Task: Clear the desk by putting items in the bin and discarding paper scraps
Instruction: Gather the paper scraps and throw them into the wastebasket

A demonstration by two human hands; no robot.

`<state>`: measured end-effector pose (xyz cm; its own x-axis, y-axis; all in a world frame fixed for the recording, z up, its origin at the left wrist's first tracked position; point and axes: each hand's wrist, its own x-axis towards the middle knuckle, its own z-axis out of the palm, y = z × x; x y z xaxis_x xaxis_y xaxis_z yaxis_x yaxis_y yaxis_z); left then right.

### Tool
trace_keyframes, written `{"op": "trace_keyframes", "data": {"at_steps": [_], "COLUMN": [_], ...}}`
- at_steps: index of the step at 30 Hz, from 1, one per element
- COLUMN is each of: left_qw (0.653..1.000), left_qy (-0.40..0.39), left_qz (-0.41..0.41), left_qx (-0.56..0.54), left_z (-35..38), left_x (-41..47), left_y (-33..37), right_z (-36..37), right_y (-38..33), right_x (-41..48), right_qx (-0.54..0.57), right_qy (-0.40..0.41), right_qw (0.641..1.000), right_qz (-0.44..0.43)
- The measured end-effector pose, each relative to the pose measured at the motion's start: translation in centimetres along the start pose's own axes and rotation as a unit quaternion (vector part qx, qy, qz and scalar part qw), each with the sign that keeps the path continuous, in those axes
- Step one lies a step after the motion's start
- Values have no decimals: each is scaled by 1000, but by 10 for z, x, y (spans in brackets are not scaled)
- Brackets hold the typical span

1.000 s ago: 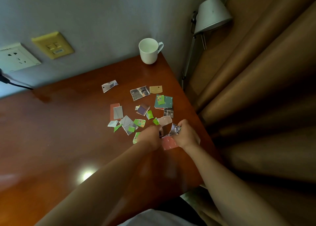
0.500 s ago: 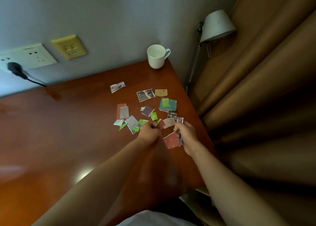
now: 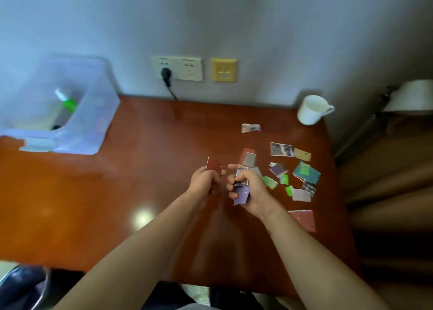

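Bin (image 3: 98,122): stood at the far-left of the desk (image 3: 140,169), against the wall.
Left hand (image 3: 206,181): fingers curled round 1 red scrap (image 3: 214,164).
Right hand (image 3: 251,190): fingers clamped on a stack of scraps (image 3: 241,193).
Loose scraps (image 3: 304,173): lay scattered on the desk, right of both hands.
Mug (image 3: 310,109): stood at the far-right corner.

Dim room. Glare shines on the desk (image 3: 164,145) at seven o'clock. The bin (image 3: 93,122) at ten o'clock is blurry.
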<state>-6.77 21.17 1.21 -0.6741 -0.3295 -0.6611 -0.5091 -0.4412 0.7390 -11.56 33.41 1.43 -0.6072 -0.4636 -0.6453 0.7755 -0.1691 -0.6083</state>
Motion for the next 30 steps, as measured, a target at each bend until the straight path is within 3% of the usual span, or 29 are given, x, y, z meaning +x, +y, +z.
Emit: {"op": "trace_keyframes", "data": {"at_steps": [17, 24, 30], "left_qw": [956, 906, 840], "left_qy": [189, 307, 383], "left_qz": [38, 68, 92], "left_qx": [-220, -285, -372], "left_z": [-373, -499, -584], "left_x": [-53, -87, -126], "left_y": [35, 13, -29], "right_z": [348, 453, 519], "right_y": [177, 275, 373], "right_x": [55, 71, 68], "right_qx": [-155, -243, -350], "right_qy": [-214, -357, -356], "right_qw": [956, 877, 819], "right_qz": [131, 209, 284]}}
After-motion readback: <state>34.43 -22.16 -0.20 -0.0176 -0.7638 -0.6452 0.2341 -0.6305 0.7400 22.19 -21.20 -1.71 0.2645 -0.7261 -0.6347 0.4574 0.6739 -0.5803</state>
